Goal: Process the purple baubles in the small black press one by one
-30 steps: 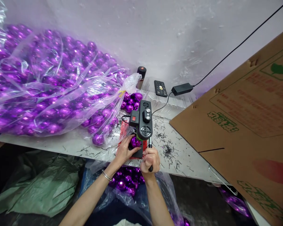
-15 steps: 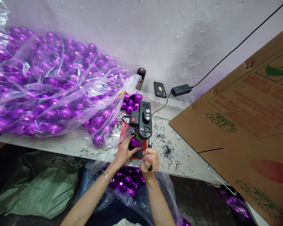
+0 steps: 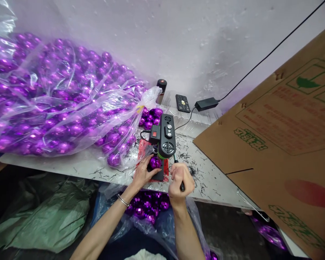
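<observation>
A shiny purple ball ornament [image 3: 155,163] sits on the black base [image 3: 159,175] of a small black machine. My left hand [image 3: 143,172] curls around its left and near side, thumb and fingers pressed to it. Above the ball is the machine's head [image 3: 167,136], with round vents, buttons and a green rim. My right hand [image 3: 181,181] is wrapped round the black grip of a lever [image 3: 182,187] on the machine's right side. A red sheet [image 3: 144,147] lies beneath the machine. Faceted purple balls [image 3: 144,209] rest in clear plastic on the lap.
A big clear bag of purple balls [image 3: 56,104] covers the left of the table [image 3: 97,171]. Behind stand a dark cylinder [image 3: 161,86], a phone [image 3: 182,103] and a power adapter [image 3: 206,104]. Black scraps [image 3: 195,171] litter the surface. A cardboard box [image 3: 281,144] rises at right.
My right hand has swung the lever to the right and toward the camera, its grip now tilted outward. My left hand stays on the ball.
</observation>
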A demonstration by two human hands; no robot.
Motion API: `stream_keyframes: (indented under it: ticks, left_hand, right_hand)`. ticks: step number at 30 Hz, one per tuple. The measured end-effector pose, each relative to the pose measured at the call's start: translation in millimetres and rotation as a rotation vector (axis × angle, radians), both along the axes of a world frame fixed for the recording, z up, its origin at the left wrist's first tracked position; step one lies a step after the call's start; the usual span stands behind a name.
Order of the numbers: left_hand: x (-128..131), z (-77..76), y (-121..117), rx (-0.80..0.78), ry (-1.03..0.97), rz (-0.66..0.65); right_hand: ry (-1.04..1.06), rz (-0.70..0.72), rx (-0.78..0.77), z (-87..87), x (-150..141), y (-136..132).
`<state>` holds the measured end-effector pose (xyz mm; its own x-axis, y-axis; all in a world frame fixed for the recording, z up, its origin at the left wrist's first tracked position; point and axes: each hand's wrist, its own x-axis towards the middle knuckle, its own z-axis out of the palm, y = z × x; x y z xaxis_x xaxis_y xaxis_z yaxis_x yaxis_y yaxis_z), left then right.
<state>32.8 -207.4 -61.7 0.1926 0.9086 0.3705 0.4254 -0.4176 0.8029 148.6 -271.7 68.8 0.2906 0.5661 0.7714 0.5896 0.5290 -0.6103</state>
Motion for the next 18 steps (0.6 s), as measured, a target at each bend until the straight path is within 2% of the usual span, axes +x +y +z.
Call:
stream_keyframes:
  ticks: [2,4,6,9,11,12,14,16,18]
  left_hand:
    - [-4.4,-2.2,-9.4,0.015,0.003,0.004]
    - [-12.9,-5.9,-30.1,0.055,0.029,-0.014]
    - [-24.9,-11.4,-60.0,0.118,0.083,-0.086]
    - [-44.9,-20.0,-103.7,0.209,0.171,-0.26]
    - [-55.7,-22.2,-114.9,0.224,0.175,-0.322]
    - [-59.4,-21.4,-111.7,0.213,0.151,-0.314]
    - [-62.8,-15.7,-86.2,0.157,0.072,-0.209]
    - [-59.4,-5.1,-39.5,0.083,-0.004,-0.029]
    - [-49.4,8.6,18.5,0.057,-0.013,0.1]
  right_hand:
    - [0.036,0.01,-0.023,12.2,-1.1,0.3]
    - [0.04,0.014,-0.018,15.5,-1.8,0.3]
    - [0.02,0.015,-0.009,11.3,-1.8,-1.1]
    - [-0.021,0.016,-0.007,0.4,-0.7,-4.2]
    - [-0.039,0.018,-0.005,-4.5,0.0,-5.4]
    - [-0.046,0.02,-0.002,-5.7,0.2,-5.6]
    - [-0.058,0.028,0.004,-6.2,0.1,-5.3]
    - [-0.065,0.029,0.011,-5.6,-0.5,-4.7]
    - [-0.068,0.017,0.015,-5.6,-1.1,-4.4]
